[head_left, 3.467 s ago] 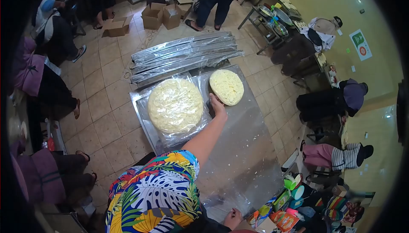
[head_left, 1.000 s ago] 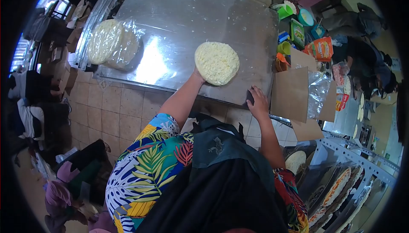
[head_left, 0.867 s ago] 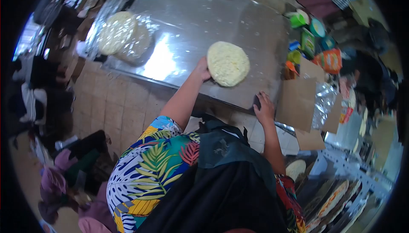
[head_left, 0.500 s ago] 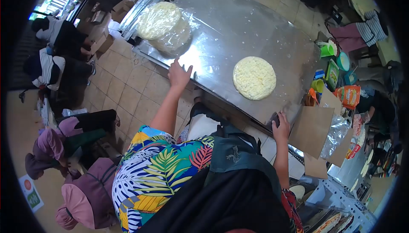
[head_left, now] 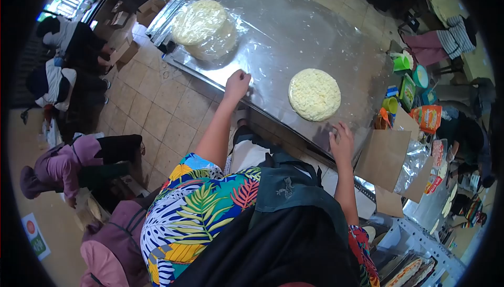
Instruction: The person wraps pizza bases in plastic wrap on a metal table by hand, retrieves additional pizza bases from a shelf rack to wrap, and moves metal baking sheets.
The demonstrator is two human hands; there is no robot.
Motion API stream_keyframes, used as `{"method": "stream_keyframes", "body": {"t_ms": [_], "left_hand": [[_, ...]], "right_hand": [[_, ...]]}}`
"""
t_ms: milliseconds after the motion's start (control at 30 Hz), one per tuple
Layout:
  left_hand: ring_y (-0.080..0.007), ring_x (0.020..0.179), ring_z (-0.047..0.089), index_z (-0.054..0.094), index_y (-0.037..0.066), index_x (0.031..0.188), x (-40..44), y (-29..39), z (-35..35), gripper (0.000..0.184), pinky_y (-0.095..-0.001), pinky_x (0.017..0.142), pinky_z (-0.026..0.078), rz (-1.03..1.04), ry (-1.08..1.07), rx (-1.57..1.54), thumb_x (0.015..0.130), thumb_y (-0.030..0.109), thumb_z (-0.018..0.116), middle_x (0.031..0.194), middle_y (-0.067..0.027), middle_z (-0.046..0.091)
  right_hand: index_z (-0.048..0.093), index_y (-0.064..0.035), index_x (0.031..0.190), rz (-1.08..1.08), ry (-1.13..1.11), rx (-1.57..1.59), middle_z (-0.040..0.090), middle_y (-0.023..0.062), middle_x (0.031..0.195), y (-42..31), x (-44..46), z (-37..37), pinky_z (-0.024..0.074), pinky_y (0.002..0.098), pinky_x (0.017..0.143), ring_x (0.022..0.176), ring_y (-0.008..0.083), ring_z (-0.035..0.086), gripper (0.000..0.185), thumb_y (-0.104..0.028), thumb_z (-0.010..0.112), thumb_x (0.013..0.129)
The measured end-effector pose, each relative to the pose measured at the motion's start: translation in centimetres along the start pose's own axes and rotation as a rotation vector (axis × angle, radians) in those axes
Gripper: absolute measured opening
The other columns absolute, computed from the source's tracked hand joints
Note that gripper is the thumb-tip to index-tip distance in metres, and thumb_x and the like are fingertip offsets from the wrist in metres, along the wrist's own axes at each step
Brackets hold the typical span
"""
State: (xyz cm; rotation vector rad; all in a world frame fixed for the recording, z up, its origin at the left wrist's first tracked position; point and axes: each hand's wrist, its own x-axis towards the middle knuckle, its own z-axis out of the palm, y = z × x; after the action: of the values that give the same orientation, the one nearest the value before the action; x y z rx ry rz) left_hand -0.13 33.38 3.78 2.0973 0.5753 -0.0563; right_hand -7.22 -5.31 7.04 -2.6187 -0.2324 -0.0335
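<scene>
A round, pale, crumbly-topped pizza base (head_left: 315,94) lies flat on the metal table (head_left: 294,30). Over the table's near edge, to the left of that base, is my left hand (head_left: 239,84), its fingers curled in and nothing visible in them. My right hand (head_left: 342,141) hovers just below the base at the near edge, fingers apart and holding nothing. Toward the far left of the table sits a stack of similar rounds (head_left: 202,27) wrapped in clear plastic.
An open cardboard box (head_left: 386,156) stands close to my right hand. Behind it are an orange packet (head_left: 426,118), a green cup (head_left: 401,63) and other containers. Several people work around the room. Plastic sheeting (head_left: 181,3) covers the table's left end.
My left hand has moved right and onto the table edge, its fingers curling from open. My right hand has shifted up toward the pizza base. The base has stayed put.
</scene>
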Motion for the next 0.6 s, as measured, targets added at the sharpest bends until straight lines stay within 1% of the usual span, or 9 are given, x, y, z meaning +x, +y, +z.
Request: {"method": "stream_keyframes", "body": {"t_ms": [100, 167, 200, 267, 300, 433, 500, 533, 600], "left_hand": [[-0.0338, 0.100, 0.053, 0.060, 0.001, 0.083, -1.0, 2.9, 4.2, 0.013, -0.0361, 0.087, 0.042, 0.520, 0.154, -0.226, 0.077, 0.012, 0.064, 0.109, -0.0200, 0.052], [-0.0369, 0.113, 0.047, 0.059, 0.004, 0.082, -3.6, 6.5, 6.4, 0.010, -0.0380, 0.093, 0.040, 0.703, 0.076, -0.242, 0.075, 0.008, 0.065, 0.120, -0.0222, 0.047], [-0.0400, 0.120, 0.041, 0.058, 0.004, 0.080, -5.6, 8.9, 6.6, 0.010, -0.0423, 0.097, 0.036, 0.631, -0.124, -0.359, 0.075, 0.010, 0.064, 0.127, -0.0240, 0.042], [-0.0446, 0.126, 0.031, 0.058, 0.006, 0.079, -7.7, 10.7, 8.9, 0.012, -0.0655, 0.098, 0.021, 0.754, -0.154, -0.067, 0.077, 0.017, 0.061, 0.137, -0.0244, 0.033], [-0.0446, 0.126, 0.031, 0.058, 0.006, 0.079, -8.6, 11.0, 10.1, 0.012, -0.0655, 0.098, 0.021, 0.760, -0.159, -0.065, 0.077, 0.017, 0.061, 0.137, -0.0244, 0.033], [-0.0446, 0.131, 0.025, 0.056, 0.006, 0.081, -10.2, 10.7, 13.8, 0.014, -0.0706, 0.097, 0.018, 0.864, -0.327, 0.076, 0.077, 0.019, 0.062, 0.137, -0.0223, 0.033], [-0.0445, 0.132, 0.024, 0.056, 0.007, 0.081, -10.4, 10.6, 14.8, 0.015, -0.0715, 0.096, 0.017, 0.871, -0.398, 0.108, 0.077, 0.019, 0.062, 0.138, -0.0217, 0.032], [-0.0441, 0.132, 0.025, 0.056, 0.007, 0.081, -10.5, 10.6, 15.2, 0.016, -0.0711, 0.097, 0.018, 0.885, -0.413, 0.139, 0.077, 0.020, 0.063, 0.139, -0.0210, 0.031], [-0.0437, 0.132, 0.025, 0.056, 0.007, 0.081, -10.3, 10.3, 15.8, 0.017, -0.0707, 0.097, 0.018, 0.901, -0.432, 0.173, 0.077, 0.021, 0.063, 0.139, -0.0203, 0.031]], "right_hand": [[0.062, -0.0074, 0.106, 0.024, 0.046, 0.248, 0.056, 0.0138, 0.116, 0.0, 1.8, 1.3, 0.0396, 0.0355, 0.093, 0.106, 0.0307, 0.054, 0.027, -0.017, 0.063, 0.081], [0.062, -0.0069, 0.106, 0.089, 0.062, 0.380, 0.058, 0.0124, 0.114, -0.1, 3.8, 2.2, 0.0402, 0.0338, 0.091, 0.106, 0.0281, 0.054, 0.027, -0.020, 0.063, 0.082], [0.062, -0.0065, 0.106, 0.146, 0.076, 0.517, 0.059, 0.0110, 0.112, -0.3, 4.7, 2.6, 0.0408, 0.0322, 0.090, 0.105, 0.0255, 0.054, 0.027, -0.022, 0.062, 0.084], [0.062, -0.0062, 0.108, 0.266, 0.028, 0.758, 0.059, 0.0088, 0.109, -2.0, 6.4, 1.9, 0.0415, 0.0315, 0.087, 0.103, 0.0214, 0.054, 0.029, -0.024, 0.061, 0.086], [0.061, -0.0059, 0.109, 0.383, -0.026, 0.995, 0.060, 0.0067, 0.107, -2.6, 7.1, 1.6, 0.0422, 0.0308, 0.085, 0.100, 0.0174, 0.054, 0.030, -0.026, 0.061, 0.087], [0.059, -0.0042, 0.110, 0.439, -0.052, 1.066, 0.061, 0.0047, 0.096, -2.4, 9.1, 2.1, 0.0434, 0.0276, 0.077, 0.089, 0.0120, 0.055, 0.031, -0.024, 0.062, 0.086], [0.058, -0.0022, 0.107, 0.483, -0.011, 1.041, 0.062, 0.0042, 0.085, -2.1, 9.7, 2.8, 0.0432, 0.0237, 0.067, 0.075, 0.0100, 0.056, 0.029, -0.019, 0.064, 0.085], [0.059, -0.0004, 0.096, 0.538, 0.090, 1.118, 0.061, 0.0035, 0.075, -1.9, 10.1, 3.1, 0.0427, 0.0217, 0.058, 0.066, 0.0099, 0.056, 0.020, -0.012, 0.066, 0.081], [0.060, -0.0005, 0.093, 0.585, 0.137, 1.117, 0.061, 0.0039, 0.074, -0.3, 10.6, 3.8, 0.0426, 0.0223, 0.056, 0.064, 0.0097, 0.056, 0.017, -0.011, 0.066, 0.081]]}}
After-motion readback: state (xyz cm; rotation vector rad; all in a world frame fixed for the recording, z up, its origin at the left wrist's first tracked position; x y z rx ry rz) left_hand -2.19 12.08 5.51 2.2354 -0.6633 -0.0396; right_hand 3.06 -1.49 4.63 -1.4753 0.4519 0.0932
